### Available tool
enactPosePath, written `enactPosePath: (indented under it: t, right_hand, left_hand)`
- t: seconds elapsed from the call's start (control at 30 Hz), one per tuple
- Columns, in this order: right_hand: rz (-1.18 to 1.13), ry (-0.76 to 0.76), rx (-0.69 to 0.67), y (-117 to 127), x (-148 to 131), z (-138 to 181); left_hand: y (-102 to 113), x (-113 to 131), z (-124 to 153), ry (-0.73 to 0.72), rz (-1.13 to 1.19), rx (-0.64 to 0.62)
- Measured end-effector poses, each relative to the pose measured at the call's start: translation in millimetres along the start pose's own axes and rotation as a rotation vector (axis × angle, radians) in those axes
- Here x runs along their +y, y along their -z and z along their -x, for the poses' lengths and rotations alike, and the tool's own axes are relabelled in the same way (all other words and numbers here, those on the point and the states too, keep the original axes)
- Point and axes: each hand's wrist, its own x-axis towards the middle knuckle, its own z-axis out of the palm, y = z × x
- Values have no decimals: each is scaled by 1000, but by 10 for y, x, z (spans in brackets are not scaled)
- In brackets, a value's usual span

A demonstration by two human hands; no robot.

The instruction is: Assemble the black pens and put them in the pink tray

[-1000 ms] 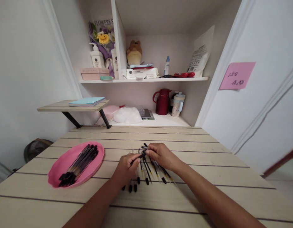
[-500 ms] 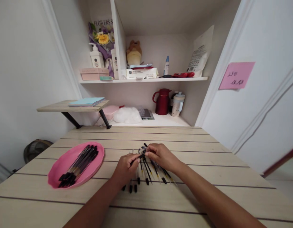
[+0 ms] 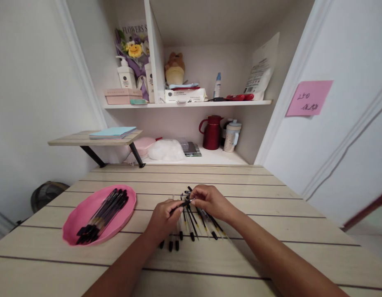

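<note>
Head view: lists two bare hands at work over a pale slatted table (image 3: 302,227). Left hand (image 3: 164,218): curled, thumb and fingertips pinching a dark pen piece (image 3: 185,203), slim, held just above the loose parts, far end pointed toward the opposite hand. Right hand (image 3: 211,203): fingers bunched, thumb and forefinger drawn in at that far end; grip or mere closeness, cannot tell, fingertips too small in view. Beneath and around both hands: one spread of pen parts, comprising clear barrels (image 3: 180,227) with black caps (image 3: 192,236) toward the near side, and thin black refills (image 3: 193,222) with yellow sections, fanned at various angles, partly covered by the hands; exact count, cannot tell. Left of the hands, well apart: pink dish (image 3: 82,212), oval, scalloped rim, containing a bundle of dark pens (image 3: 107,210), laid side by side, slanted, dark ends nearest. Behind, at left: small raised stand (image 3: 67,138), wooden top, black legs, bearing a light-blue notebook (image 3: 112,132). At back, lower cabinet level: clear plastic bag (image 3: 166,150), red jug (image 3: 211,134), pale cup (image 3: 231,138) with blue lid, near the jug. Upper level: pump bottle (image 3: 127,76), plush toy (image 3: 175,68), white packet (image 3: 185,95). Right wall: pink note (image 3: 310,99), handwritten.
</note>
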Motion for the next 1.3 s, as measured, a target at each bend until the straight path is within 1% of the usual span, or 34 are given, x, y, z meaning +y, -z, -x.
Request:
enactPosePath:
  t: [0.2, 0.33, 0.4, 0.47, 0.53, 0.57, 0.63, 0.73, 0.8, 0.87, 0.97, 1.07, 1.2, 1.3]
  right_hand:
    - [52, 22, -1, -10, 1, -7]
    - [58, -8, -16, -1, 3, -5]
    - [38, -57, -8, 56, 13, -9]
    - [48, -108, 41, 162, 36, -17]
    - [115, -171, 90, 295, 74, -21]
    - [161, -208, 83, 360, 99, -20]
    - [251, -291, 34, 471, 152, -4]
    - [386, -414, -115, 562, 220, 65]
    - [489, -466, -186, 580, 250, 142]
    - [575, -486, -204, 579, 268, 238]
    - [637, -482, -183, 542, 282, 386]
    - [686, -504, -152, 456, 295, 498]
    - [743, -579, -124, 318, 332, 566]
    - [747, -574, -112, 269, 374, 580]
  left_hand:
    - [1, -38, 2, 9, -72, -17]
    - [2, -43, 1, 17, -16, 13]
    - [0, -42, 1, 49, 39, 28]
    - [-12, -46, 1, 97, 105, 56]
    - [-36, -60, -1, 158, 187, 98]
    - [-51, -70, -5, 199, 235, 124]
    - [-80, -87, -18, 302, 349, 167]
    - [-92, -93, -41, 431, 545, 213]
    - [-74, -85, -49, 451, 671, 235]
    - [-49, -76, -47, 447, 780, 242]
    - [-24, -63, -38, 458, 898, 223]
    - [-23, -51, -35, 475, 986, 186]
    - [-27, -41, -33, 520, 1100, 102]
    - [-28, -32, -21, 531, 1145, 19]
